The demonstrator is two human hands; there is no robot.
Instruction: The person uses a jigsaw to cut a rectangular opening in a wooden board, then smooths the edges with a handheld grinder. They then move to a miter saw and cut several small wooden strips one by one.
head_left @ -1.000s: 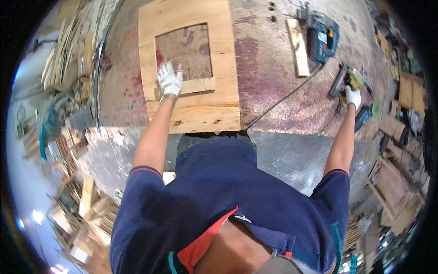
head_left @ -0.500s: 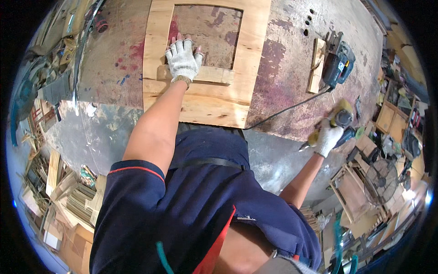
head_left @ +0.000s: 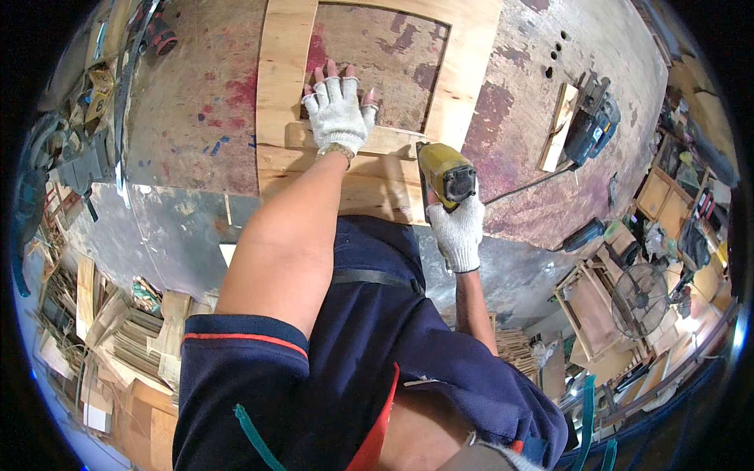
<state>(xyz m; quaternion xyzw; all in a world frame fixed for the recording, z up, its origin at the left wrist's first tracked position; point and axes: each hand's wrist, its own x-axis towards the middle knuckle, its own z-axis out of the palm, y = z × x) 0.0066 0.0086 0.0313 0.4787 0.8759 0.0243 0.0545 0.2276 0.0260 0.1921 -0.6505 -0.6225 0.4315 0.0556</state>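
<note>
We list, at upper centre of the frame: one wooden panel point(head_left: 281, 86) with a rectangular cutout, on a stained bench point(head_left: 196, 118); one wood strip point(head_left: 395, 141) along the cutout's lower edge; left hand point(head_left: 338, 119), gloved, palm down over the strip, fingers apart; right hand point(head_left: 457, 234), gloved, clamped around a yellow power tool point(head_left: 448, 171), its nose near the strip's right end, contact unclear. In our judgement, good handling calls for firm palm pressure, a squared nose and fingers well clear.
</note>
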